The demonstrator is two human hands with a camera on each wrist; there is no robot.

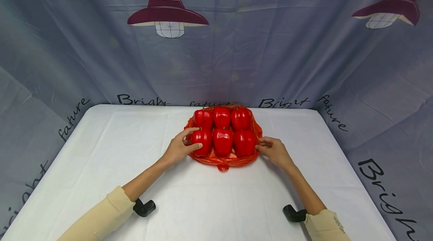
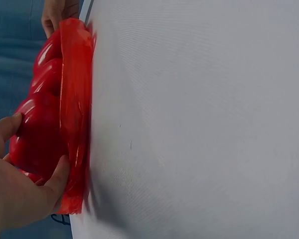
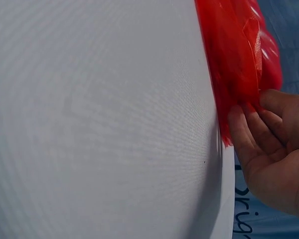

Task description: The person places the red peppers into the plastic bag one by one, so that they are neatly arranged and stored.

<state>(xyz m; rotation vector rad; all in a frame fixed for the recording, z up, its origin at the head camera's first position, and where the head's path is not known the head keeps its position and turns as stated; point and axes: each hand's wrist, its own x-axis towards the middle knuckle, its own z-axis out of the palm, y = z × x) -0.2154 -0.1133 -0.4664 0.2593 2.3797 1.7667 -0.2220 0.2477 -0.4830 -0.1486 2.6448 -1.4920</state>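
Observation:
Several glossy red bell peppers stand in two rows on a spread red plastic bag (image 1: pixel 223 167), its crumpled rim gathered round them. My left hand (image 1: pixel 182 144) holds the front left bell pepper (image 1: pixel 203 144), thumb on the near side and fingers round its outer side. In the left wrist view that bell pepper (image 2: pixel 37 134) sits between the thumb and fingers of the left hand (image 2: pixel 25 191). On the other side, my right hand (image 1: pixel 274 151) pinches the bag's right edge beside the front right bell pepper (image 1: pixel 244 143). The right wrist view shows the bag (image 3: pixel 234 59) at the fingertips.
A white-covered table (image 1: pixel 216 203) bears the bag near its far edge. Behind it hangs a grey-blue curtain (image 1: pixel 230 53) printed with lamps and lettering. Black wrist mounts (image 1: pixel 144 208) show on both forearms.

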